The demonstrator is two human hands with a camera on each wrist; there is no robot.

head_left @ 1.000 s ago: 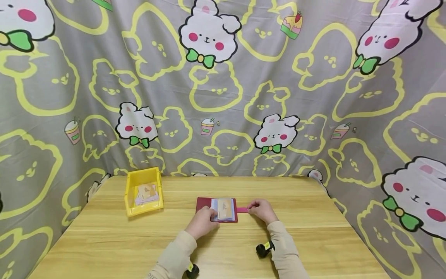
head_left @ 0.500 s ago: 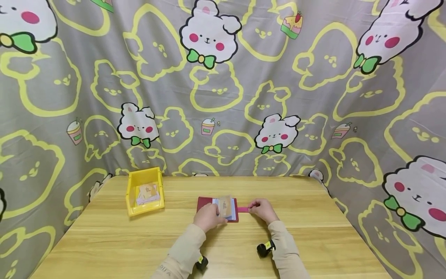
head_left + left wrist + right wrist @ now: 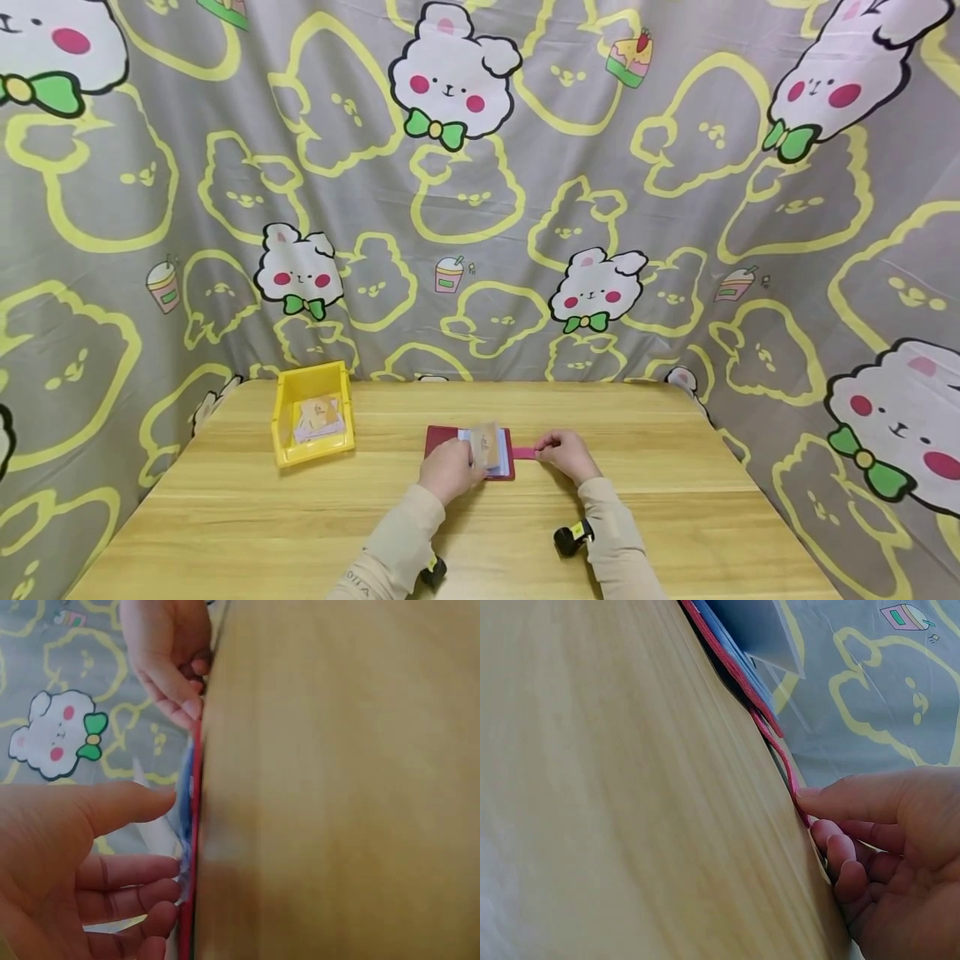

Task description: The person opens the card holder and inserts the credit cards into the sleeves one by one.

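A red-covered card holder (image 3: 442,435) lies spread on the table, with clear sleeve pages on its right half. One sleeve page (image 3: 484,446) with a tan card in it stands tilted up. My left hand (image 3: 452,471) is at the lower left of that page. In the left wrist view, thumb and fingers (image 3: 135,870) lie apart on either side of the raised page, fingertips at the holder; whether they press it is unclear. To the right, my right hand (image 3: 566,454) pinches the end of the holder's pink strap (image 3: 780,754) between thumb and forefinger.
At the back left stands a yellow bin (image 3: 315,454) with several cards (image 3: 318,417) inside. The wooden table (image 3: 240,525) ends at a grey rabbit-print curtain (image 3: 487,350). Each sleeve carries a black wrist camera (image 3: 570,542).
My left hand has moved slightly right over the holder, and the sleeve page with the tan card has risen from nearly flat to tilted. The right hand keeps its place on the strap.
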